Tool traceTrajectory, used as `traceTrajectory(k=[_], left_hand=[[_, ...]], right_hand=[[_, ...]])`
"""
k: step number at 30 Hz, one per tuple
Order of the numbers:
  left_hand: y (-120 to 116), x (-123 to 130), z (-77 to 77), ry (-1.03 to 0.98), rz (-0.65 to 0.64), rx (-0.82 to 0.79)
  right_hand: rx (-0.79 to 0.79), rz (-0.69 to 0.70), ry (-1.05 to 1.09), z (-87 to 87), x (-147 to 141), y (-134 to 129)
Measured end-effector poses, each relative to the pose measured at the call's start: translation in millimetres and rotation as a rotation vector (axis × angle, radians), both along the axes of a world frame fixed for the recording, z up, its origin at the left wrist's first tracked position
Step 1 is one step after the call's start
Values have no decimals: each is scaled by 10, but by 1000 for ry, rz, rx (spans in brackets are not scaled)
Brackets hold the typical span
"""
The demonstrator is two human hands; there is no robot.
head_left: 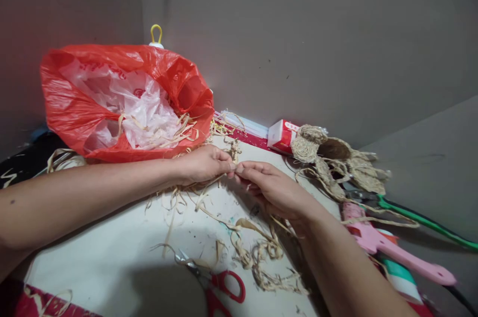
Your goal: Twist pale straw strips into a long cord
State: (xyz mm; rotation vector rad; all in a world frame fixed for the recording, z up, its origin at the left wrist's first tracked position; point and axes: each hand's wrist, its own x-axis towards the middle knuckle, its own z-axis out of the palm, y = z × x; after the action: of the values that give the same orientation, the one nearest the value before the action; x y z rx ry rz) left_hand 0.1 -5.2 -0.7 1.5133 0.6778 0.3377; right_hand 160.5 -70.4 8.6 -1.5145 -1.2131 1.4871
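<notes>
Above the white tabletop (97, 272), my left hand (203, 163) and my right hand (274, 187) meet fingertip to fingertip. Both are closed in a pinch on a dry tan plant-fibre strand (234, 148), part of which shows just behind the fingers. Exactly how the strand runs between the fingertips is hidden. A longer twisted or braided fibre cord (269, 282) lies curled on the table below my right hand. Loose fibre strips (179, 197) are scattered under my left wrist. Nearer to me lie red-handled scissors (227, 287), partly crossed by a strip.
A red plastic bag (67, 103) holding a white bag (149, 113) and fibre strips stands behind my left arm. Coiled woven fibre pieces (309, 143), a red-and-white box (281, 135), a pink glue gun (384, 247) and a green-handled tool (421, 217) lie to the right. Grey walls rise behind.
</notes>
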Motion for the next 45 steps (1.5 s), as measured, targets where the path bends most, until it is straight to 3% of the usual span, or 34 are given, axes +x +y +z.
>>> traceTrajectory(k=[6,11,14,20,24,32,38,41,45], left_hand=[[98,14,-25,-16,-95,349],[131,-20,-14,-23,-140,459],[114,-51,40,18,-154,433],[80,-80,190,133,-163,144],[36,-50,181,138,-120,22],[-234,1,77,142,-2,84],[-326,36,25,163,90,232],[-331,33,20,151,83,301],[-202,-15,144,209,-34,149]], right_hand=[[-143,33,282,-41,62,60],[-152,65,411,-97,32,68],[-132,33,409,-107,20,60],[-60,-95,269,-82,-52,33],[-35,-203,210,-78,-152,15],[-80,-248,427,-110,-246,-19],[-36,-258,371,-107,-315,-44],[-27,-259,367,-109,-319,-47],[-44,-222,389,-83,-240,-24]])
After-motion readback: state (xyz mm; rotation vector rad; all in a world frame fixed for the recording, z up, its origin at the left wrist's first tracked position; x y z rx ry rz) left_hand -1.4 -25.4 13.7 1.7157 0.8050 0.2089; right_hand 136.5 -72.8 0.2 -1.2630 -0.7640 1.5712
